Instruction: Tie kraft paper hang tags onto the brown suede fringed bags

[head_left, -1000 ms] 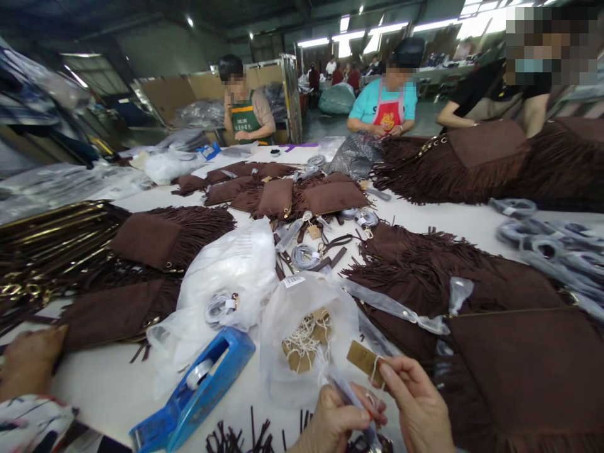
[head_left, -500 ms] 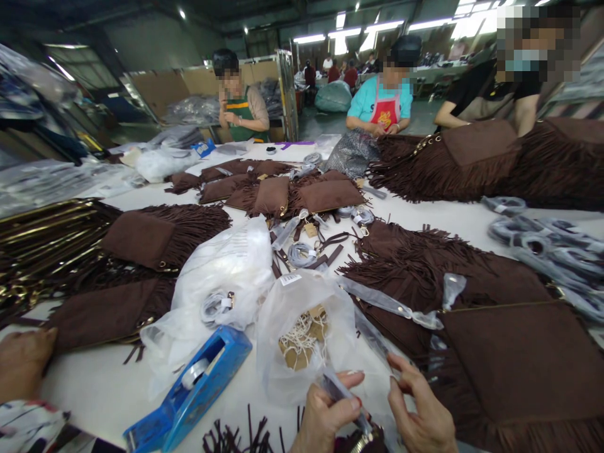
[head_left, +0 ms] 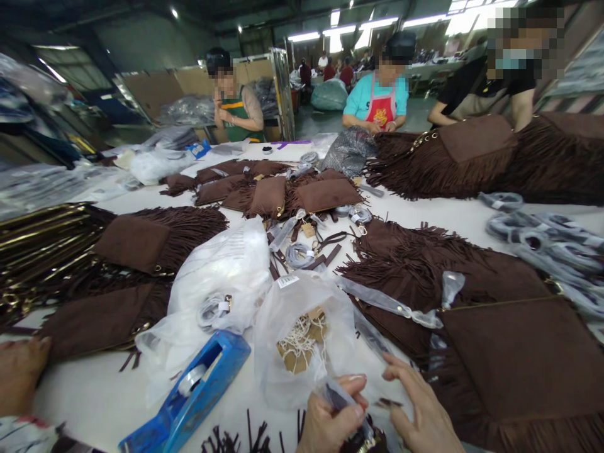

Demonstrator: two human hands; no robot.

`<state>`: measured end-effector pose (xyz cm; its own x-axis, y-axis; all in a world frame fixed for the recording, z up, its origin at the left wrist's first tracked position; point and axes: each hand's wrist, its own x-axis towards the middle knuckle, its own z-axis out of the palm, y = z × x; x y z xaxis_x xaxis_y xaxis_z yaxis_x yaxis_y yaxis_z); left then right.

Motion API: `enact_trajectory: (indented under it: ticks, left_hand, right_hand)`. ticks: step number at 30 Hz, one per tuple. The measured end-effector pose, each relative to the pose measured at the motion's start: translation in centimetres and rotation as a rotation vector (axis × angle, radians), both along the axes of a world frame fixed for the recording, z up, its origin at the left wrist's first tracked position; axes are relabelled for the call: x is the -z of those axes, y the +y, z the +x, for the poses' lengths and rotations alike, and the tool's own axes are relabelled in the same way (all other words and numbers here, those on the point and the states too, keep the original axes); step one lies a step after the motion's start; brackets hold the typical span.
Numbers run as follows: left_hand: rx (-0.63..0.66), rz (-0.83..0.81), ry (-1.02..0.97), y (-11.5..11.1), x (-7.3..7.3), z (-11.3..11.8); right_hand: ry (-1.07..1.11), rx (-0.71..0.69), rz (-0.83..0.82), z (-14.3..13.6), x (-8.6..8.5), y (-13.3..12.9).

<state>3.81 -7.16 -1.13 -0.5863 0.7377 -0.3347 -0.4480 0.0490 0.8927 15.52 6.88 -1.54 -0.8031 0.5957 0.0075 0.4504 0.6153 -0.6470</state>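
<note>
My left hand [head_left: 333,415] is closed round a strap in clear plastic wrap [head_left: 340,397] at the bottom middle. Gold-coloured hardware and dark brown material [head_left: 370,440] show just below it, partly cut off by the frame edge. To its right, my right hand [head_left: 425,412] has thumb and forefinger spread apart. A small blurred brown piece lies between these fingers; whether they touch it I cannot tell. Just beyond both hands lies an open white plastic bag [head_left: 268,371] holding tan tags with white strings [head_left: 302,343]. Dark fringe [head_left: 257,434] sticks up left of my left hand.
A blue tape dispenser [head_left: 189,402] stands left of the bag. Brown fringed bags [head_left: 523,358] lie at right, with more at left and centre. Coiled wrapped straps [head_left: 542,233] sit at far right. Another person's hand [head_left: 21,371] touches a brown bag at left. Several people stand across the table.
My right hand's thumb and forefinger have spread wider, and a small brown piece now shows between them. My left hand keeps its hold on the wrapped strap. The view has shifted slightly.
</note>
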Motion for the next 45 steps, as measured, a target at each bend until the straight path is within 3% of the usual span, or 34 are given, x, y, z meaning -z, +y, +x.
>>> enact_trajectory:
  ticks: [4,8,11,17,22,25,31,35,38,40,42,45]
  left_hand:
    - [0.053,-0.008,0.068,-0.1,-0.7,0.2]
    - [0.039,-0.016,0.087,-0.1,-1.3,0.0]
    - [-0.026,-0.023,0.079,-0.1,-1.0,0.1]
    - [-0.133,0.029,-0.133,-0.2,-0.6,-0.4]
    - [0.079,0.285,-0.605,-0.6,-2.1,-1.6]
    - [0.227,0.363,-0.670,-1.3,-2.4,-2.2]
    - [0.520,0.340,-0.562,-2.5,-4.0,-4.8]
    - [0.709,0.126,-0.407,-1.6,-6.0,-6.2]
    - [0.835,-0.123,-0.088,0.1,-6.6,-5.4]
    - [0.841,-0.298,0.212,1.3,-6.3,-3.9]
    - [0.770,-0.437,0.452,2.2,-5.6,-2.1]
    - [0.665,-0.573,0.560,2.9,-4.5,0.1]
  right_hand:
    - [0.093,-0.128,-0.554,-1.5,-2.2,-0.8]
    - [0.165,-0.065,-0.806,-2.6,-1.8,-1.9]
    - [0.170,-0.024,-0.798,-2.6,-1.4,-2.0]
    - [0.094,-0.026,-0.495,-1.2,-2.6,-0.7]
    - [0.104,0.015,-0.454,0.6,-1.8,-1.2]
    - [0.112,0.079,-0.558,1.3,-0.9,-2.2]
    - [0.023,0.082,-0.661,1.8,-0.9,-3.5]
    - [0.017,-0.008,-0.615,1.8,-1.0,-3.8]
    - [0.016,-0.032,-0.579,2.1,-0.1,-4.3]
    - [0.036,0.018,-0.528,2.3,0.9,-4.7]
    - [0.063,0.081,-0.525,2.4,1.8,-5.0]
    - [0.085,0.188,-0.590,2.6,2.6,-5.2]
